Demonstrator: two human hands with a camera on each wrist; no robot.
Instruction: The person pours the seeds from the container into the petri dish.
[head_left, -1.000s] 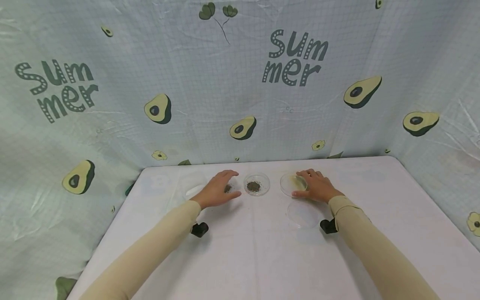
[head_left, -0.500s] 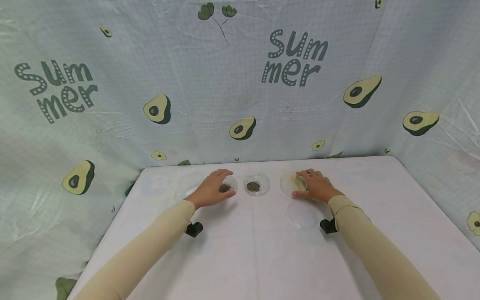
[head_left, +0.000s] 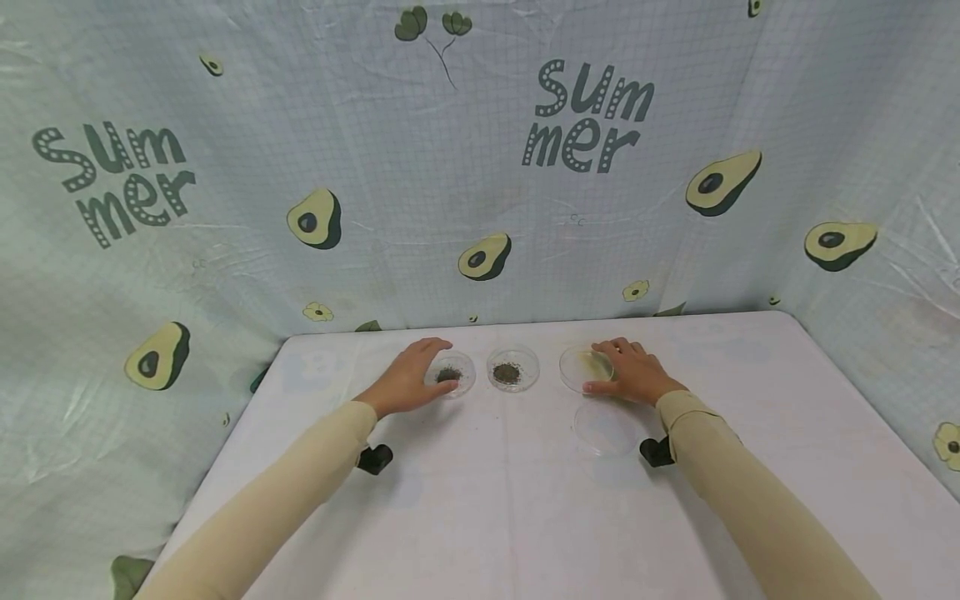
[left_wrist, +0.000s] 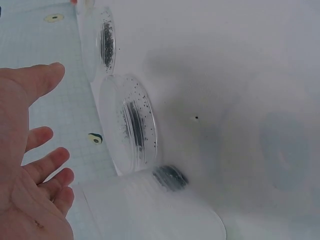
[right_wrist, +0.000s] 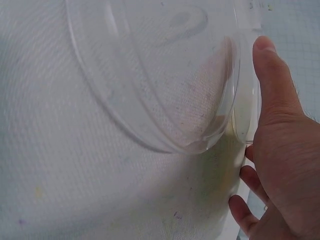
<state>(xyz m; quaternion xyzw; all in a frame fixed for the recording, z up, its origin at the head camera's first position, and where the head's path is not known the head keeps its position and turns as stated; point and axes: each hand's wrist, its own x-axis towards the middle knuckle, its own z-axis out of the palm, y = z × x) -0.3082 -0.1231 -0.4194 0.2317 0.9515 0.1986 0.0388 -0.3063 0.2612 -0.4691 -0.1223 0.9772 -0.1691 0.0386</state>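
Observation:
In the head view my left hand [head_left: 405, 379] is beside the left petri dish [head_left: 465, 382], its thumb and fingers spread around the dish's near side. The left wrist view shows this hand apart from the clear dish [left_wrist: 150, 115], which contains dark grains. A second petri dish [head_left: 529, 358] with dark grains stands to its right. My right hand [head_left: 633, 375] holds the right side of another petri dish [head_left: 573, 371], thumb in front and fingers behind. Its contents are hard to make out. Nearer lies a clear round dish or lid [head_left: 606, 429].
A translucent white rounded object [left_wrist: 150, 210] with a dark patch is beside the left dish in the left wrist view. White cloth covers the table [head_left: 480, 517]. A printed curtain [head_left: 420, 167] hangs behind it. Small specks are scattered on the cloth.
My left hand has moved left, so more of the left petri dish shows and the white object beside it is now hidden in the head view. The right hand has stayed still.

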